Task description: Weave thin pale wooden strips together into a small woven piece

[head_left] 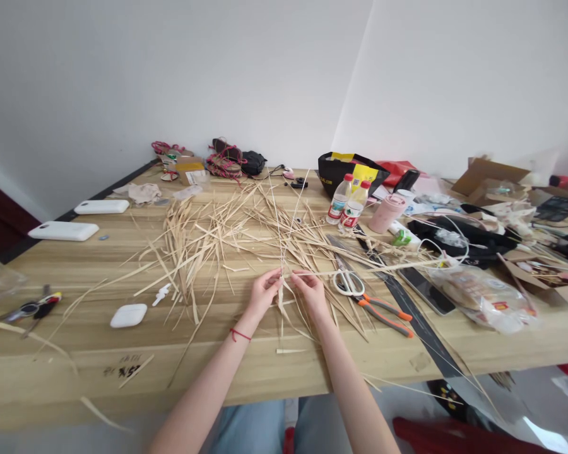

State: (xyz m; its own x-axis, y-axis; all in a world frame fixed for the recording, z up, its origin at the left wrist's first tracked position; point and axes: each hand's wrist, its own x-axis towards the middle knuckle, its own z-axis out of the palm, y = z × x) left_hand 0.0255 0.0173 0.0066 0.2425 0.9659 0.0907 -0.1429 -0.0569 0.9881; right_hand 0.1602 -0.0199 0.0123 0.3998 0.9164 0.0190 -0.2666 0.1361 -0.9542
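Near the front middle of the table, my left hand (265, 293) is closed, thumb and fingers pinching the top of a narrow straw piece (281, 304) that hangs down with loose ends. Close beside it on the right, my right hand (311, 291) pinches a pale straw strip (373, 272), which stretches away to the right over the scissors. Two thin white strings (279, 221) rise from the piece between my hands, spreading apart toward the back of the table. My fingertips partly hide where strip, strings and piece meet.
Loose straw strips (203, 239) cover the table's middle. On the right lie white-handled scissors (348, 284), orange-handled pliers (385, 315), a phone (426, 291) and a plastic bag (485, 299). Two bottles (354, 207) and a pink cup (387, 213) stand behind. An earbud case (129, 315) is left.
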